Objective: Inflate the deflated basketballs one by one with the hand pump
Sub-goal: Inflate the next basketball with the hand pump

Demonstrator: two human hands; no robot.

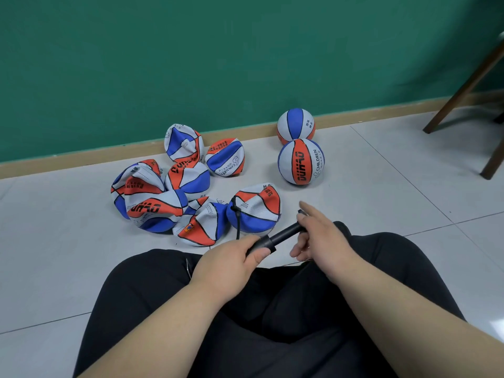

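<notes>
Holding the hand pump (283, 233) two-handed, low over the lap, black trousers (272, 309) under it.

- left hand (234, 259): on the pump's near end, fingers curled round the barrel, thumb lying along the top.
- right hand (320, 236): on the pump's far end. Index finger stretched straight out past the pump, other fingers curled down at the handle. The hand hides the handle, so I cannot tell how tight the hold is.
- pump: black, tilted, far end higher and to the right.
- hose (237, 222): thin and black. Rises from beside the pump's near end to the left edge of the nearest deflated ball (259, 211). The joint there is too small to read.
- that ball: folded in on itself, on the floor (381, 186) just beyond the pump.
- pile of deflated balls (163, 197): beyond and left of the pump, crumpled, overlapping, all red/white/blue.
- front inflated ball (301, 161): round, beyond the pump and slightly right, well apart from it.
- rear inflated ball (296, 124): just behind the front one, against the skirting board (81, 156) at the foot of the green wall (191, 50).
- chair legs (463, 85): dark wood, far right of the pump.
</notes>
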